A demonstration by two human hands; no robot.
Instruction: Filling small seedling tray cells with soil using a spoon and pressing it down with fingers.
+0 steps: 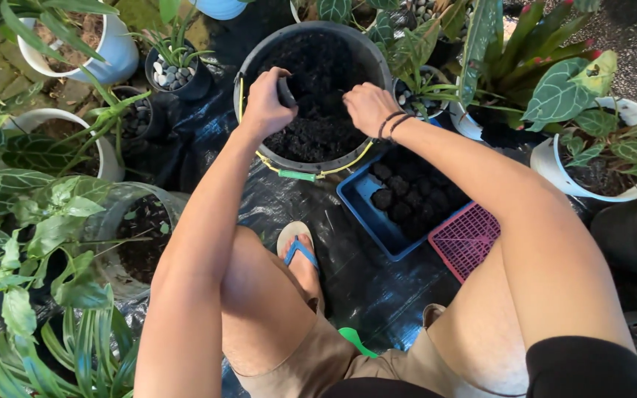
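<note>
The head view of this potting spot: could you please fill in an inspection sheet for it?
Surface: black ground sheet, creased.
Job's things: soil bucket; small black pot; blue tray of filled pots.
Clutter: pink mesh tray; green scoop.
Grips: left hand holds the small black pot over the soil; right hand in the soil, fingers curled.
Cables: nothing seen.
Surroundings: potted plants on both sides.

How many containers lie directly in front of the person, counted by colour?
Black bucket of soil, with left hand and right hand over it: 1
Blue tray: 1
Pink tray: 1
Total: 3
</note>
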